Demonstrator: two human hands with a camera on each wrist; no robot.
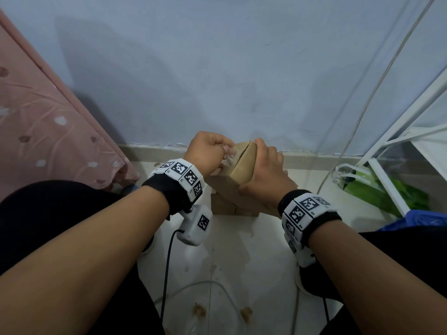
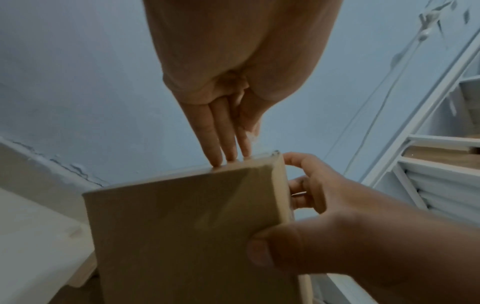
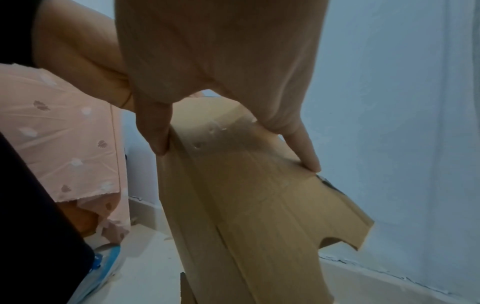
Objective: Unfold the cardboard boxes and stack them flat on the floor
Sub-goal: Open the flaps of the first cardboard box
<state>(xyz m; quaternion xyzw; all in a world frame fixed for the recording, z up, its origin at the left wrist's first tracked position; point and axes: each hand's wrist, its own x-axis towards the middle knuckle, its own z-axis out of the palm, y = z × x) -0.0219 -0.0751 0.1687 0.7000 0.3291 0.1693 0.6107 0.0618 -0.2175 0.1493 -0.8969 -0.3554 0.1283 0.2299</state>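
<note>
I hold a small brown cardboard box point(image 1: 244, 163) up in front of the wall, above flattened cardboard point(image 1: 229, 201) lying on the floor. My right hand point(image 1: 262, 163) grips the box from the right: its thumb point(image 3: 158, 135) lies on one face and its fingers point(image 3: 307, 158) on the opposite face. My left hand point(image 1: 223, 152) is at the box's top left edge and pinches a strip of clear tape point(image 1: 229, 156) between thumb and forefinger. Its other fingers point(image 2: 223, 148) rest straight on the box's top edge point(image 2: 233, 166). In the right wrist view the box's lower flaps point(image 3: 337, 224) hang loose.
A pink flowered cloth point(image 1: 43, 122) hangs at the left. A white metal rack point(image 1: 396, 151) stands at the right, with a green bag point(image 1: 391, 192) and a blue item point(image 1: 420, 220) under it. Cables point(image 1: 167, 274) run over the pale floor between my knees. The blue wall point(image 1: 217, 81) is close ahead.
</note>
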